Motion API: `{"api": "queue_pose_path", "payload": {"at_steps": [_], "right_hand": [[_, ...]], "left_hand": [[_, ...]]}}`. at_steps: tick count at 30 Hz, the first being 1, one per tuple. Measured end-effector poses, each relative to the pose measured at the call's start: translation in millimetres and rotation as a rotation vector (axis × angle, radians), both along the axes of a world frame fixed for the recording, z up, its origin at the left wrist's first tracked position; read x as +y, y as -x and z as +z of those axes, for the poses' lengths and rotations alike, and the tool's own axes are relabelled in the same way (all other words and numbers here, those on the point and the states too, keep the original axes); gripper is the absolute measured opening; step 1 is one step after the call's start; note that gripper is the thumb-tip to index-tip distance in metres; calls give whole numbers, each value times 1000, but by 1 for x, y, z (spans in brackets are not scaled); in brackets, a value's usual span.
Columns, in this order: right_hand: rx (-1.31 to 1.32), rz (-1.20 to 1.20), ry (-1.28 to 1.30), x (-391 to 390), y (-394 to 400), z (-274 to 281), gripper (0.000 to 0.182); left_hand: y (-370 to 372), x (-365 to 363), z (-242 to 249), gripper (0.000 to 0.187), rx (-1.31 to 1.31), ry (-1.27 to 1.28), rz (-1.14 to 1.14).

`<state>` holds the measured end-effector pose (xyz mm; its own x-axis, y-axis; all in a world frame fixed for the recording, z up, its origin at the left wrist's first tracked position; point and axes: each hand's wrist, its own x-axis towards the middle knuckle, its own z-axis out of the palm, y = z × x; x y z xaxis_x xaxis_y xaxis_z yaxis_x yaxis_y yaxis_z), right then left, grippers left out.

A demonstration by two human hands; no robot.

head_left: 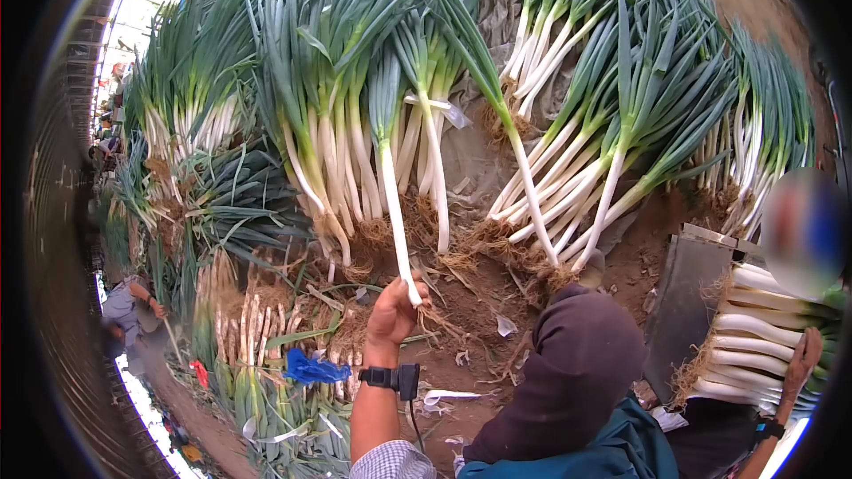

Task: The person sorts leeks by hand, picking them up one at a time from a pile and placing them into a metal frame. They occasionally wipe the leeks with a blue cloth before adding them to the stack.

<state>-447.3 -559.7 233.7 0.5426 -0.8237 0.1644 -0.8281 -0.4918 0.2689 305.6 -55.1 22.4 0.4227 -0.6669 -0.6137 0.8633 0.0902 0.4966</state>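
Note:
My left hand (398, 306) is closed around the root end of a long leek (393, 213), whose green top leans on other leeks. Dangling roots show beside my fingers. A black device is strapped to this wrist. Far to the right, my right hand (803, 359) rests with extended fingers on a stack of white-stemmed leeks (750, 346). It also wears a wrist device. Just left of that stack stands a grey metal plate (688, 302).
A person in a dark hood (577, 372) and teal clothing is close in front, between my hands. Large leek bundles (337, 124) spread across the ground. A blue plastic scrap (315, 367) lies left of my left forearm. Another person (133, 310) is at the far left.

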Motion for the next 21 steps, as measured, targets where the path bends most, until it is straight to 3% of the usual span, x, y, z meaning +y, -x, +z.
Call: {"api": "queue_pose_path", "payload": {"at_steps": [2,4,5,7,9,10,12,13,15,17,19,21], "right_hand": [[-26,-3,-1,-1,0,-2,25],[-37,19,5,-1,-3,-4,24],[-46,26,13,-1,-5,-5,23],[-51,11,4,4,-13,0,24],[-41,-18,-9,9,-22,1,25],[-58,-29,-9,9,-21,-2,27],[-65,-21,4,5,-20,-9,28],[-56,-13,8,2,-16,-9,28],[-67,-31,-24,2,-23,-6,28],[-43,-31,-57,2,-29,0,29],[-57,36,-94,4,-29,7,28],[-115,81,-158,2,-32,14,27]], "left_hand": [[-21,-42,15,33,-62,39,10],[-61,-81,2,36,59,179,84],[-71,-104,7,30,-14,-72,172],[-80,-125,8,21,-288,-233,51],[-52,-132,43,18,-629,-419,-92],[-32,-122,58,20,-796,-542,-200],[18,-81,42,20,-1073,-717,-261],[48,-56,36,21,-1132,-692,-271],[71,-18,-2,28,-698,-554,-340],[70,-32,15,28,-164,-364,-128],[69,-42,28,25,-63,-235,-21],[73,-51,53,27,-95,-154,-63]]}}
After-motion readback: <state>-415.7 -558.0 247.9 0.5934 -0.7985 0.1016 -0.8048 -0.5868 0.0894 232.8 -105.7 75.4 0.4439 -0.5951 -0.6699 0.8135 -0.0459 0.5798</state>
